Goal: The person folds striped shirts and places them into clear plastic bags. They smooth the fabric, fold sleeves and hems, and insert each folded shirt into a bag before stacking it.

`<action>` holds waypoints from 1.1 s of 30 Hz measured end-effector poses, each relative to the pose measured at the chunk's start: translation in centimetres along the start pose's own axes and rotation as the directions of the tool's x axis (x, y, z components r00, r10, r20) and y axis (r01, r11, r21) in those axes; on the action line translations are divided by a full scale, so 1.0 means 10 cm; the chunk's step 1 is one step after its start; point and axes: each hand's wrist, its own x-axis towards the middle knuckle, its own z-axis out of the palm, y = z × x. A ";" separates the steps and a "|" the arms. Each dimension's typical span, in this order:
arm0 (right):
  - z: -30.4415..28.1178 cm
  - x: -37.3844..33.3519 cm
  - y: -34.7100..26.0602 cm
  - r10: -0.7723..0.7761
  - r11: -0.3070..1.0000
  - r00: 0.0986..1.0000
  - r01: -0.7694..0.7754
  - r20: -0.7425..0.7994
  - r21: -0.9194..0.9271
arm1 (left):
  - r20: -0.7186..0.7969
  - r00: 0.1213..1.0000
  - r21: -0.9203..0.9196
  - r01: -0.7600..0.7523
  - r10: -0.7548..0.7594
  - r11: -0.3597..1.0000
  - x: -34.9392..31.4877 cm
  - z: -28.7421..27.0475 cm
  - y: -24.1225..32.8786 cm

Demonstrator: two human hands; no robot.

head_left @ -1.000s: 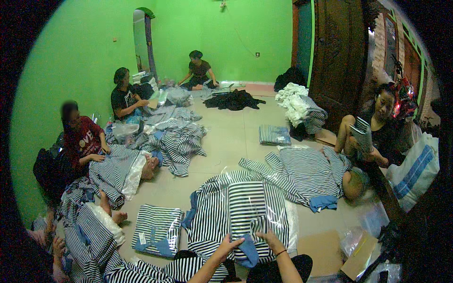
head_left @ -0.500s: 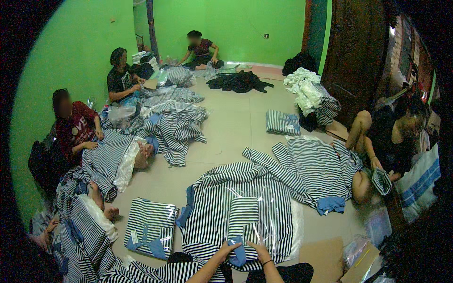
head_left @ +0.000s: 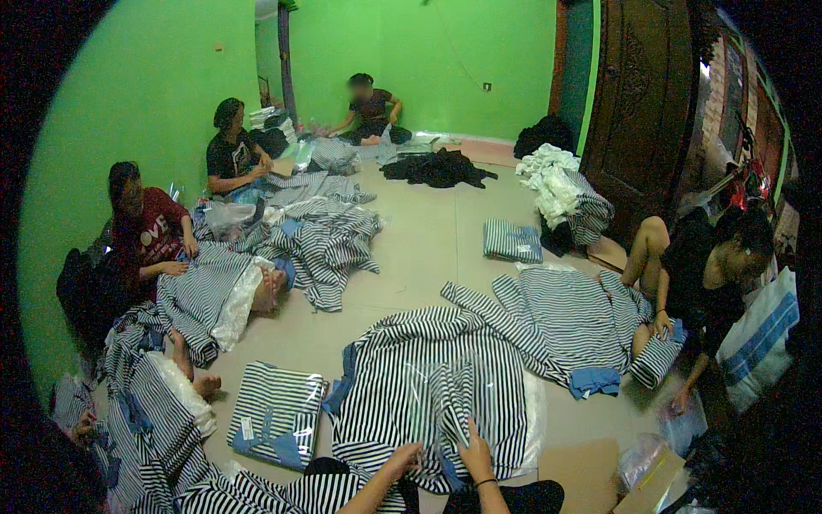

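Observation:
A folded striped shirt (head_left: 452,398) with a clear plastic bag (head_left: 490,364) about it stands tilted in front of me. My right hand (head_left: 476,456) is closed on the folded shirt's near right side, thumb upward. Close to the left side of the bundle is my left hand (head_left: 404,461), fingers drawn together; what they hold, if anything, I cannot make out. Under both lies a spread black-and-white striped shirt (head_left: 377,377) with a blue cuff. Left of it rests a bagged, folded striped shirt (head_left: 276,411) with blue trim.
Striped garments (head_left: 163,428) lie along the left, where people sit working. At the right a person holds a folded striped garment (head_left: 659,355) beside another spread striped shirt (head_left: 565,321). A cardboard sheet (head_left: 578,467) is near my right knee. Black cloth (head_left: 437,169) lies farther back.
The folded shirt has turned from lying flat to tilted, its blue collar no longer facing up. My left hand has shifted left, away from the collar. The person at right now holds a folded garment upright.

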 end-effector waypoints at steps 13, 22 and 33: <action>-0.06 0.12 -0.04 0.109 0.988 0.991 -0.117 -0.074 -0.105 | -0.080 0.990 0.044 -0.113 0.116 0.993 0.03 0.49 0.25; 0.00 0.21 0.06 0.184 0.967 0.983 -0.178 0.012 -0.180 | -0.214 0.963 -0.004 -0.166 0.161 0.986 0.22 0.45 0.22; -0.13 0.23 -0.03 -0.016 0.951 0.998 -0.004 -0.062 -0.309 | -0.232 0.960 -0.149 -0.192 0.155 0.970 0.11 0.53 0.31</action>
